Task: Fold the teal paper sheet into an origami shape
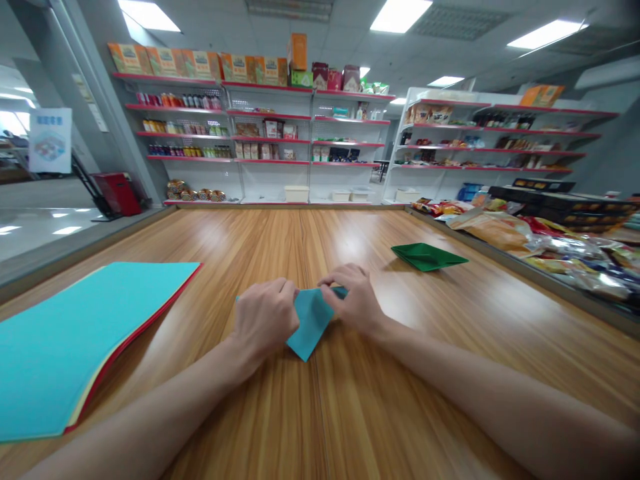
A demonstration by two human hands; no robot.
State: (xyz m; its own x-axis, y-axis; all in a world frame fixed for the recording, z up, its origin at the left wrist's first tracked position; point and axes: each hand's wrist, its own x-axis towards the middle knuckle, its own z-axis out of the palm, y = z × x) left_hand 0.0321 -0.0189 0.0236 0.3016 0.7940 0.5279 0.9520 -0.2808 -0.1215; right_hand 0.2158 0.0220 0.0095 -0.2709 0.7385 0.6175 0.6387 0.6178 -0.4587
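Note:
Between my two hands is a folded piece of blue paper (311, 325), with one pointed corner towards me. My left hand (267, 311) is closed over the paper's left side and hides much of it; a small blue tip shows beyond the knuckles. My right hand (353, 298) pinches the upper right edge between thumb and curled fingers. Further right on the table lies a folded green paper shape (427, 256), flat with pointed ends and raised folds, apart from both hands.
A stack of coloured sheets (95, 327), turquoise on top with cream and red edges below, lies at left on the wooden table (240, 240). Packaged snacks (575, 250) are heaped beyond the table's right edge. Stocked shelves (270, 120) stand behind.

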